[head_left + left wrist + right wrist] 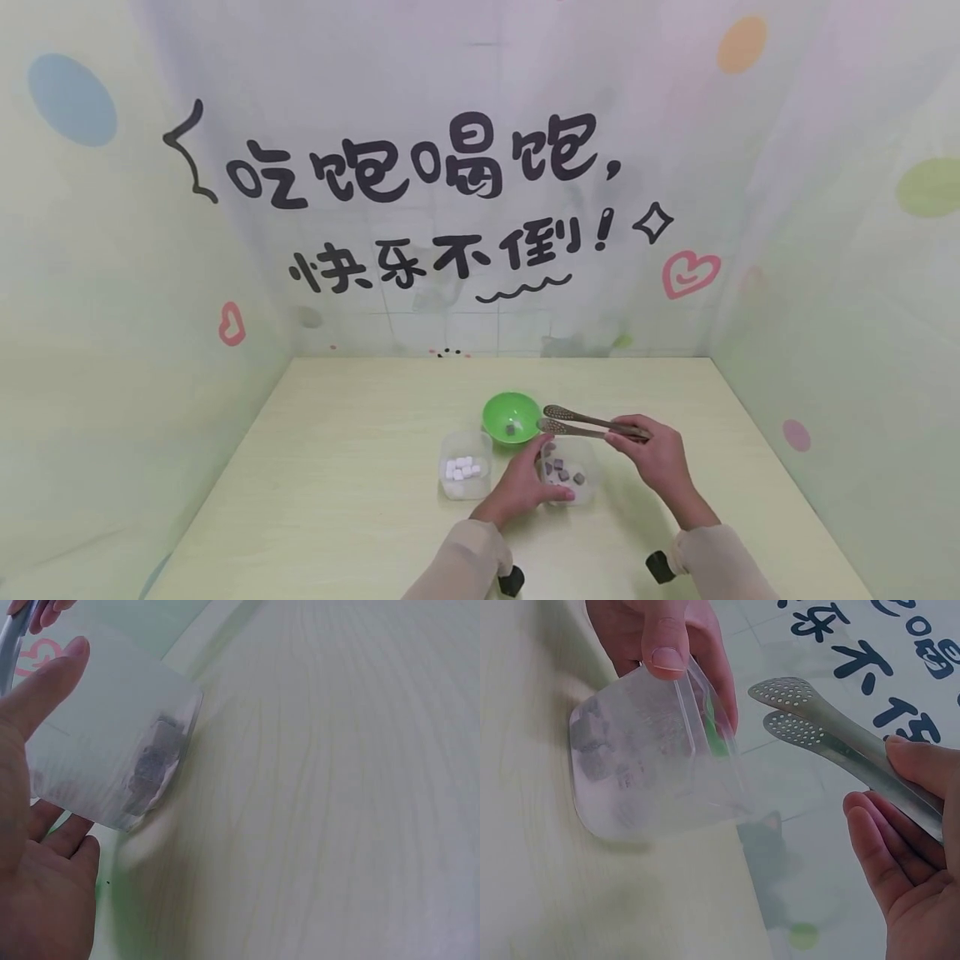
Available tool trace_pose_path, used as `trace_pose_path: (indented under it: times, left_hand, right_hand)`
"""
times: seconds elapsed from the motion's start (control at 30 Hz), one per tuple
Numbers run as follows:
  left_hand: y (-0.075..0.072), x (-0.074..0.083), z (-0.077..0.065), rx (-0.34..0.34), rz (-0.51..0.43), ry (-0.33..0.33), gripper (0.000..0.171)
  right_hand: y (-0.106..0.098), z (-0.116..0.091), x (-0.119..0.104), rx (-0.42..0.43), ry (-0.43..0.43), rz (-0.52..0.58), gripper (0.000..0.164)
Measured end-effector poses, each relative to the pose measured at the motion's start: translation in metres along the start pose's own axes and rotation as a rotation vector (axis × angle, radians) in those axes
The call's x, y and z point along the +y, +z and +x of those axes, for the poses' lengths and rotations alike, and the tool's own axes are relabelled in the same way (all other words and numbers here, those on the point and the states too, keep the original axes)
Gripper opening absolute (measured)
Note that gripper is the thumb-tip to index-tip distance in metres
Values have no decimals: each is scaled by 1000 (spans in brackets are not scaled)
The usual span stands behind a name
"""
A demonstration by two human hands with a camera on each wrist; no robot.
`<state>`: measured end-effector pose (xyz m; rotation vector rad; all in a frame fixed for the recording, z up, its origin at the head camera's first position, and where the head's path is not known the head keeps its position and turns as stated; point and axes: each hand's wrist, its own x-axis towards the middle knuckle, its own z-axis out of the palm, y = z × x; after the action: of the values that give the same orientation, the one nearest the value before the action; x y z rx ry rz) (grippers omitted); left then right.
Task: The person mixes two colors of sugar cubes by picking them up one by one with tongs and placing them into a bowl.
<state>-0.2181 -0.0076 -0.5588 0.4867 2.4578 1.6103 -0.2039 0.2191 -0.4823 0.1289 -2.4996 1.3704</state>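
Observation:
In the head view, my left hand (521,485) grips a clear plastic container (686,776), thumb at the near side and fingers round the far side. Several dark grey-purple cubes (558,465) lie inside it, and the left wrist view shows them bunched at its bottom. My right hand (663,458) holds metal tongs (558,412) with perforated tips, pointing left above the container's far edge. The tips stand apart, with nothing between them. A green bowl (510,407) sits just behind, close to the tong tips, with a dark cube (511,430) in it.
Left of the held container stands another clear container (483,450) with several white cubes (463,467). The pale wood-grain table (337,467) carries everything. Printed curtains (390,325) enclose its back and sides.

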Motion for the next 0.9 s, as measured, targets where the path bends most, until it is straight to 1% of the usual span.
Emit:
trace_pose_path:
  times: [0.17,0.4,0.67,0.9]
  left_hand:
    - [0,1,0,-2,-6,-12,105]
    - [0,0,0,-8,-11,-12,104]
    - [0,-1,-1,-3,-5,-5,106]
    - [0,0,-1,-4,0,-15,105]
  right_hand:
    - [-9,-8,2,-12,-15,13,22]
    - [-18,-15,9,-27,-22,11,22]
    - [-22,-22,13,-52,6,8,23]
    - [-25,-26,19,-79,12,-41,20]
